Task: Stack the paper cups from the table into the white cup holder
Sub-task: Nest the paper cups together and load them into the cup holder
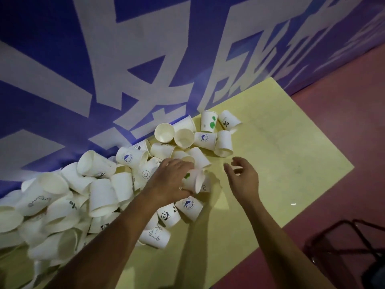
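Paper cup (192,180) (green-spotted, lying sideways) is pinched in the left hand (174,180) at the edge of the loose cup pile (87,195) on the yellow tabletop (281,163), right hand (242,180) spread empty beside it; squeezing risks crushing its thin wall, and dragging could scatter neighbouring cups.

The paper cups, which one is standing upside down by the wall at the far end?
The cup with green blobs, beside the percent-sign cup. It stands with its wider rim on the yellow table; its neighbours lie tipped on their sides.
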Motion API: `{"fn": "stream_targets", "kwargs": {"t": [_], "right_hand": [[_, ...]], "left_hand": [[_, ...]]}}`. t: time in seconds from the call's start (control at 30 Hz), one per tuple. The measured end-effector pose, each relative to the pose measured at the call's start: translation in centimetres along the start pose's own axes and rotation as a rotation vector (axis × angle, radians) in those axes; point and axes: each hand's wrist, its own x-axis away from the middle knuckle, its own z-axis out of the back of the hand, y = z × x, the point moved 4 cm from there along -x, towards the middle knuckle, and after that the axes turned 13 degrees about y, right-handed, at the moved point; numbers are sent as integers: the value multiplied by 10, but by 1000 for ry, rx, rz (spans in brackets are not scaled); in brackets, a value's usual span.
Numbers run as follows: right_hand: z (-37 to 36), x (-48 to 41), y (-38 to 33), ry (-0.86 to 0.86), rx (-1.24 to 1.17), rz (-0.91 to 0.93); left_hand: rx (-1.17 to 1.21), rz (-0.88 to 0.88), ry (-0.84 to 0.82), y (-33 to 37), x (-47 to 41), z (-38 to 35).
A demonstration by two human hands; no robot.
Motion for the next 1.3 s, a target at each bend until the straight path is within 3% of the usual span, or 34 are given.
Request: {"fn": "stream_targets", "kwargs": {"t": [0.13,0.3,0.47,0.63,0.8,1.03,1.3], "right_hand": [[-34,-55,9,-59,58,-282],[-69,-83,21,-159,80,-454],[-67,-77,22,-65,32,-451],[-21,-45,-4,81,-8,-166],[16,17,-44,87,-50,125],[5,137,-116,-104,-133,383],[-60,301,-181,-351,-198,642]], "left_hand": [[597,544,342,2,26,35],[876,610,526,3,51,53],[913,648,557,-7,62,57],[942,639,618,-12,73,65],[1064,608,717,-11,97,82],[1134,622,918,-45,188,119],[970,630,989,-105,355,168]]}}
